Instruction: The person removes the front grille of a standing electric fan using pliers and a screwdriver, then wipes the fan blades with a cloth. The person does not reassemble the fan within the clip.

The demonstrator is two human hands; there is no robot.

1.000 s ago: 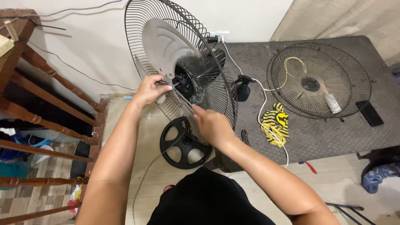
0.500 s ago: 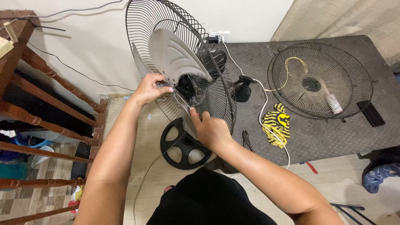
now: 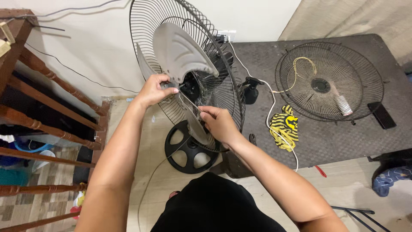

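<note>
rear grille (image 3: 223, 86) behind, blades (image 3: 180, 51) crowding front

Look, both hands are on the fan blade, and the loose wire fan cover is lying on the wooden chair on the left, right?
Not quite. The left hand and right hand are on the grey fan blade, but the loose wire fan cover lies on the dark mat to the right, not on the wooden chair. The head view shows it.

The round black wire rear fan guard (image 3: 223, 56) runs off the top edge; the right hand (image 3: 219, 123) hides the lowest grey plastic blade's (image 3: 195, 124) tip
</note>
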